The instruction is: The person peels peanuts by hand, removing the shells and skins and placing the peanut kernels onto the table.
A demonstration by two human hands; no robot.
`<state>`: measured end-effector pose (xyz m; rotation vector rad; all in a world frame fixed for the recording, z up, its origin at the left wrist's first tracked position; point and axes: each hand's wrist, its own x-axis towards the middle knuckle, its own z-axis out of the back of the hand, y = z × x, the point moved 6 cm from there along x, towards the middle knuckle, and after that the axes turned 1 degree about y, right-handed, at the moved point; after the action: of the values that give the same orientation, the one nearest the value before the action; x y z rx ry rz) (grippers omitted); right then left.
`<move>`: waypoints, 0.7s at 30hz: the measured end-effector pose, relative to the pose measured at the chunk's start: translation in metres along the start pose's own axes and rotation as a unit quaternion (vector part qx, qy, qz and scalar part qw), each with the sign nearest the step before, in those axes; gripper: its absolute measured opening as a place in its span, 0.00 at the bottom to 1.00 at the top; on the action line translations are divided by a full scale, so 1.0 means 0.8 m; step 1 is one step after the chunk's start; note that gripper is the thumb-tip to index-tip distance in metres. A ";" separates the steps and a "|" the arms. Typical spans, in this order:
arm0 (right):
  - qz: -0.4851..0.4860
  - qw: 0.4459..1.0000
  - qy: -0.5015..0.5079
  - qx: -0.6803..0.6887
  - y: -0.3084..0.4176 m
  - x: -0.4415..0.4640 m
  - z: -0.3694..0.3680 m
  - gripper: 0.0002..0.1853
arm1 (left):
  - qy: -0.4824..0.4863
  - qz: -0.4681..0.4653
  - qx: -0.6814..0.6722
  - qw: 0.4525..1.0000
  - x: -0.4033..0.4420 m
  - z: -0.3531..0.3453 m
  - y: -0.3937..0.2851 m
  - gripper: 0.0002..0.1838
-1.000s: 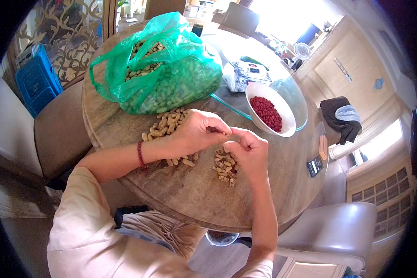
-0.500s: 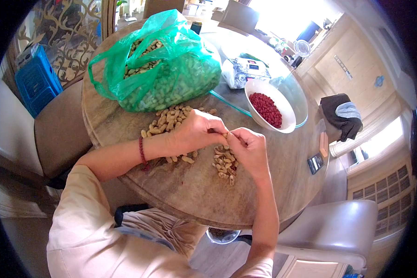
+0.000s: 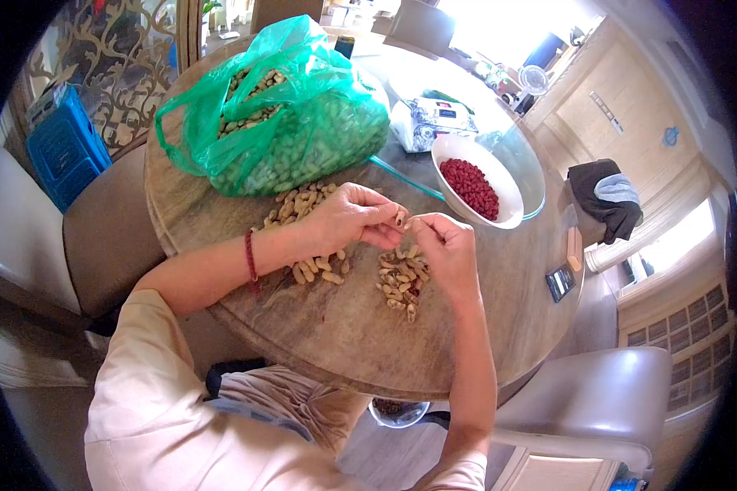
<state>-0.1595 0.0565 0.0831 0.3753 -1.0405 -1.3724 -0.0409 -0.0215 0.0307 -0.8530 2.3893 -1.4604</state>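
Note:
My left hand [image 3: 354, 219], a red bead bracelet on its wrist, pinches a peanut [image 3: 400, 218] whose end pokes out between thumb and fingers. Against the peanut's right side press the closed thumb and index fingertip of my right hand [image 3: 445, 252]. Whole unshelled peanuts [image 3: 303, 204] lie in a pile behind and under my left forearm. Below my right hand is a heap of broken peanut shells [image 3: 397, 282]. Beyond my hands, a white bowl [image 3: 509, 196] holds shelled red peanuts [image 3: 469, 188].
A green plastic bag [image 3: 311, 139] full of peanuts stands at the table's back left. Behind the bowl sits a white patterned packet [image 3: 434, 123]. A dark phone-like object [image 3: 560, 282] lies near the right edge of the round table [image 3: 327, 344]. Below the front edge is a bin [image 3: 399, 413].
My fingertips have shifted slightly up, and the left fingers have opened out around the peanut so more of it shows. The right hand stays pinched beside it.

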 end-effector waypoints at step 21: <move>-0.036 0.958 0.204 -0.198 -0.008 -0.003 -0.008 0.09 | 0.210 -0.170 0.675 0.687 -0.029 -0.010 -0.046 0.12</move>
<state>-0.1582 0.0549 0.0744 0.3770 -0.4025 -1.4521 -0.0124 -0.0146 0.0641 -0.5008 0.6082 -3.0113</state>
